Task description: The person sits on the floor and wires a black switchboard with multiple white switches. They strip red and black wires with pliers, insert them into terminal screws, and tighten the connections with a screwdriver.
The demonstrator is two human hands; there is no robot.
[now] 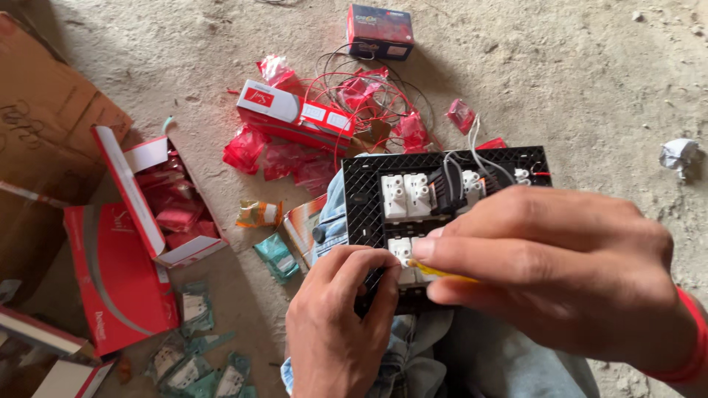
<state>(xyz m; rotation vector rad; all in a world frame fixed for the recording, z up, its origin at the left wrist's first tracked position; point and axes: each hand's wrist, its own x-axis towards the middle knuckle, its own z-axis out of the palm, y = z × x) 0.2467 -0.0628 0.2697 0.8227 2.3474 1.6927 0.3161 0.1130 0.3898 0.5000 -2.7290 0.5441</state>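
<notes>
A black grid switch-board frame (361,195) rests on my knee, its back side up, with several white switch modules (405,195) and black and white wires (461,173) fitted in it. My left hand (335,324) grips the frame's near left edge. My right hand (560,273) holds a thin yellow-handled tool (442,272), its tip at a white module in the lower row. A red band circles my right wrist.
An open red-and-white carton (140,221) of red packets lies left on the sandy floor. A closed red-and-white box (295,114), a dark blue box (380,31), red wrappers, coiled wire (354,88), teal packets (276,254) and crumpled paper (678,153) lie around.
</notes>
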